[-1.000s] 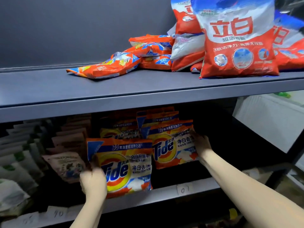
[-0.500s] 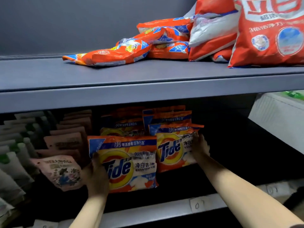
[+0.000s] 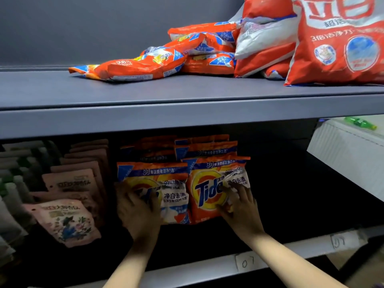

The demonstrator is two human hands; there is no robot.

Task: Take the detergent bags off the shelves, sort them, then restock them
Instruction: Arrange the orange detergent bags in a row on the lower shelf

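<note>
Head view: two shelves, both arms reaching into the lower one.
Left hand (image 3: 137, 210): fingers spread flat on the left Tide bag (image 3: 166, 190).
Right hand (image 3: 239, 206): fingers spread flat on the right Tide bag (image 3: 209, 190).
Tide bags: upright, side by side, touching, more rows behind.
Upper shelf (image 3: 187, 113): orange detergent bags (image 3: 141, 67) lying flat.
</note>
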